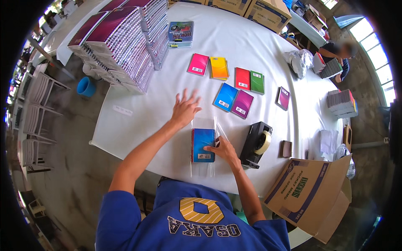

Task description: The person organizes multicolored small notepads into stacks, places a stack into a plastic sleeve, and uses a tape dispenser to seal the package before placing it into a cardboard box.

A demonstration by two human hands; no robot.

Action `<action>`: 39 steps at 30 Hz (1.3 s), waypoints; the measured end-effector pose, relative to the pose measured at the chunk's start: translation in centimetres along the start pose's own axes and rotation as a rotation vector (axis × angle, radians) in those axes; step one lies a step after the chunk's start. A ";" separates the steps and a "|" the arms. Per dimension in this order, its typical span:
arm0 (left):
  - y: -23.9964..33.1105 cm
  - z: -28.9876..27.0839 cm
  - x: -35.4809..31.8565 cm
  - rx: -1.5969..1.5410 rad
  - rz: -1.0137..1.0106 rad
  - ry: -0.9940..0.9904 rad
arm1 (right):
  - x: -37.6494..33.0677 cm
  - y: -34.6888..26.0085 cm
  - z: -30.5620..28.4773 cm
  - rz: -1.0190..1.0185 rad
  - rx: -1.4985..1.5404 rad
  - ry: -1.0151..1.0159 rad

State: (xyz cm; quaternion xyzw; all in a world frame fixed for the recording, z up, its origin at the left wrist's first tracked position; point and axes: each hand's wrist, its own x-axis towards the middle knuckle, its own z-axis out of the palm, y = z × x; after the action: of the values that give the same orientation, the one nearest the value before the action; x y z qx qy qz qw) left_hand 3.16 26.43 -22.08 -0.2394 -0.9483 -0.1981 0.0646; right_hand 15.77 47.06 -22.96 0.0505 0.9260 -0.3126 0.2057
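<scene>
A small blue spiral notebook [202, 144] lies inside a clear plastic sleeve [204, 124] on the white table [138, 121] in front of me. My right hand [224, 148] rests on the notebook's right edge, fingers pressing the sleeve. Spread flat with fingers apart, my left hand [184, 108] lies on the table just beyond the sleeve's far end and holds nothing. A black tape dispenser [255, 144] stands right of my right hand.
Several coloured small notebooks [228, 98] lie spread on the table's middle. Tall stacks of spiral notebooks [125, 37] fill the far left. An open cardboard box [312, 194] sits at the near right. Another person [339, 52] works at the far right beside more stacks.
</scene>
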 end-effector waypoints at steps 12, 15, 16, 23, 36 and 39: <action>5.2 0.5 -13.1 -0.384 -0.342 -0.266 | -1.2 0.5 2.1 -0.003 0.860 0.000; 5.1 -1.7 -13.9 -1.601 -0.437 -0.159 | -3.1 -0.7 1.5 -0.145 1.063 0.002; 5.0 -2.0 -14.1 -1.597 -0.436 -0.162 | -3.5 -0.9 1.5 -0.147 1.066 0.004; 4.1 0.4 -15.1 -1.438 -0.407 -0.114 | -2.1 -0.5 2.8 -0.483 0.817 0.092; 3.9 -2.7 -14.9 -0.892 -0.111 0.129 | -3.6 -0.4 1.8 -0.661 0.737 0.253; 4.2 -4.5 -13.5 -0.547 0.022 0.084 | -3.6 -1.2 1.5 -0.681 0.660 0.321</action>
State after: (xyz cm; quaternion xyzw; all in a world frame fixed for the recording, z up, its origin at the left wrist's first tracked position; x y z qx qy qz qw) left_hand 17.09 22.19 -19.46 -0.2499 -0.8534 -0.4558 0.0388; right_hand 19.36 45.34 -21.91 -0.1449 0.7616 -0.6265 -0.0801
